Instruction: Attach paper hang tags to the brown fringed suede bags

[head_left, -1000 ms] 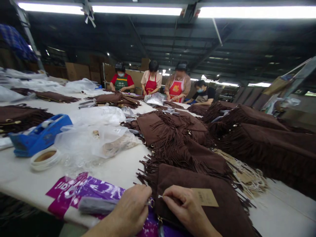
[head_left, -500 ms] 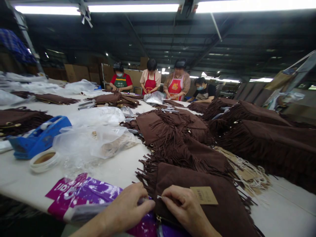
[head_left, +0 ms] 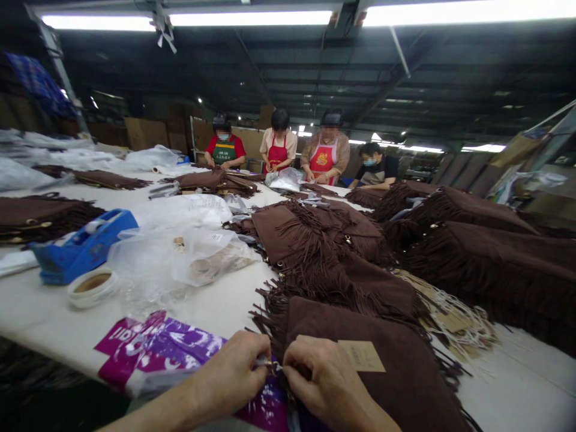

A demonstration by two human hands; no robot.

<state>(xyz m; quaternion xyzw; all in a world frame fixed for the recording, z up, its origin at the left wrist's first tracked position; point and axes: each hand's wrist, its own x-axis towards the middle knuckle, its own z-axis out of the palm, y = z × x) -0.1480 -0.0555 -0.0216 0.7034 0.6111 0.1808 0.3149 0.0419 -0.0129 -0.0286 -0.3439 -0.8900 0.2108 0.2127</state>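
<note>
In the head view, a dark brown fringed bag (head_left: 405, 366) lies flat at the table's near edge. My right hand (head_left: 315, 369) is over its left part, thumb and finger pinching the end of a thin white string (head_left: 279, 366). A tan card tag (head_left: 363, 356) rests on the bag beside that hand. Just left of the bag, my left hand (head_left: 234, 375) is closed on a small gold-coloured metal piece (head_left: 272, 364), partly hidden by the fingers. The two hands' fingertips almost meet. Beneath my left hand lies a purple printed plastic bag (head_left: 166, 345).
More brown fringed bags (head_left: 315, 234) are piled ahead and to the right. White strings with tan tags (head_left: 459, 318) lie at right. A blue tape dispenser (head_left: 85, 243), a tape roll (head_left: 92, 287) and clear plastic bags (head_left: 180, 255) stand left. Several co-workers (head_left: 324, 156) work across the table.
My right hand has moved a little left with the string, up to my left fingers. A gold-coloured metal piece now shows at my left fingertips. The tag has slid slightly left.
</note>
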